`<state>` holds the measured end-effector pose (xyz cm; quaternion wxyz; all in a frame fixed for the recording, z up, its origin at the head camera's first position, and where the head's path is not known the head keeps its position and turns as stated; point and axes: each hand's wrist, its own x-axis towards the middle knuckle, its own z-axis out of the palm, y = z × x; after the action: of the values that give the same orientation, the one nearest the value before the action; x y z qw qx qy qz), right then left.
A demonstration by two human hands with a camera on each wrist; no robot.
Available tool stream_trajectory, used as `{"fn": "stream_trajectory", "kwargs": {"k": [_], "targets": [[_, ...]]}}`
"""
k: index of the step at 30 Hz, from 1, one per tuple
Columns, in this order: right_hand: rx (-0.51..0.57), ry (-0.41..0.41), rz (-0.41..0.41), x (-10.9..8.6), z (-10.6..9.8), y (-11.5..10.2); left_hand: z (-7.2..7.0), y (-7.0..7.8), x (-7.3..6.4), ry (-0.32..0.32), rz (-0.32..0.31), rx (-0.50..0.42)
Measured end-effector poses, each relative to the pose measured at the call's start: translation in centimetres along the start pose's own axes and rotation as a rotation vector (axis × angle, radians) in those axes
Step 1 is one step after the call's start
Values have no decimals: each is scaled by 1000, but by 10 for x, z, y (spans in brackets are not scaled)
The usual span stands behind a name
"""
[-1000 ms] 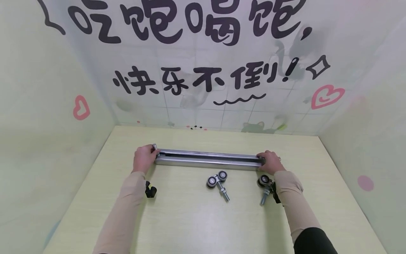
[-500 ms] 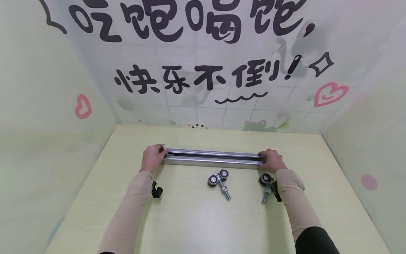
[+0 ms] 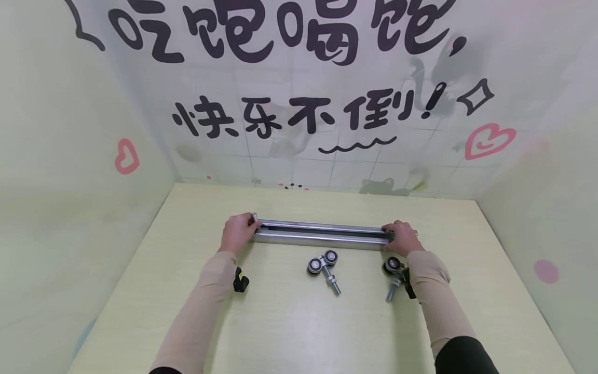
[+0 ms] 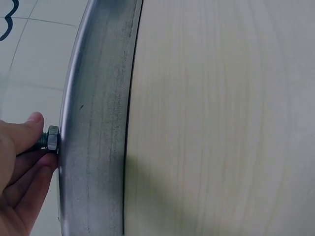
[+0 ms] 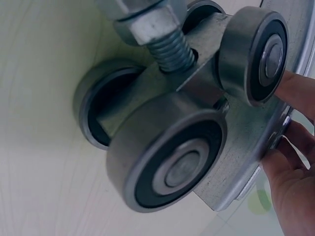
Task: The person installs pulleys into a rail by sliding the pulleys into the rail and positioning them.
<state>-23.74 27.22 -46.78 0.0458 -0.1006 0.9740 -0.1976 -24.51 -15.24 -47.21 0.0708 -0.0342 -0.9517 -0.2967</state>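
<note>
A long slotted metal rail [image 3: 322, 240] lies crosswise toward the back of the table, its dark slot showing between two bright lips. At its left end my left hand [image 3: 237, 232] pinches a threaded bolt with a hex nut [image 4: 52, 138], which sticks out beside the rail's rounded edge. My right hand [image 3: 403, 239] grips the right end, thumb and fingers along the rail's edge. Just in front of that hand stands a roller trolley [image 5: 170, 169] with ball-bearing wheels and an upward-slanting bolt. A matching roller trolley [image 3: 323, 264] lies in front of the rail's middle.
The pale wood-grain table [image 3: 299, 322] is bounded by a printed back wall [image 3: 299, 171] and side walls [image 3: 532, 218] left and right. Both trolleys lie between my forearms. A black wrist mount [image 3: 241, 281] hangs at my left wrist.
My left hand has moved to the right, with the bolt and the rail's visible left end. The right hand stays nearly in place. The two trolleys on the table have not moved.
</note>
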Motion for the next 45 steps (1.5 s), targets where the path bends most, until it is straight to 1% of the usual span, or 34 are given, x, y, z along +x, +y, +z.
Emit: {"fn": "stream_trajectory", "kwargs": {"k": [2, 4, 6, 10, 12, 15, 17, 18, 20, 26, 29, 32, 34, 38, 41, 43, 45], "targets": [[-1, 1, 2, 0, 0, -1, -1, -1, 1, -23, 7, 8], [-3, 5, -2, 1, 1, -2, -4, -3, 2, -66, 16, 11], [-7, 5, -8, 2, 2, -3, -9, -7, 4, -126, 33, 16], [-11, -1, -15, 3, 4, -3, -24, -13, 8, -240, 86, 45], [-11, -1, -17, 3, 4, -3, -29, -15, 11, -302, 117, 70], [-9, -2, -17, 3, 4, -4, -30, -19, 16, -403, 160, 114], [-7, -4, -20, 2, 4, -5, -29, -21, 19, -441, 180, 139], [-5, -5, -19, 2, 3, -5, -28, -22, 20, -450, 176, 146], [-4, -10, -24, 1, 3, -5, -27, -22, 22, -450, 164, 159], [-16, -14, -39, 2, 1, -3, -25, -20, 24, -435, 38, 119], [-29, -5, -58, 2, 0, -3, -26, -18, 23, -414, 24, 100], [-44, -34, -77, 4, -2, -6, -27, -16, 22, -390, 25, 96], [-64, -81, -75, 6, -4, -9, -28, -16, 22, -386, 7, 81], [-146, -230, -41, 14, -11, -19, -29, -17, 22, -395, -32, 42], [-193, -343, -17, 23, -18, -34, -29, -15, 23, -388, -33, 22], [-215, -392, -34, 31, -20, -49, -29, -14, 23, -386, -36, 17], [-238, -411, -87, 41, -20, -67, -28, -13, 23, -383, -45, 14]]}}
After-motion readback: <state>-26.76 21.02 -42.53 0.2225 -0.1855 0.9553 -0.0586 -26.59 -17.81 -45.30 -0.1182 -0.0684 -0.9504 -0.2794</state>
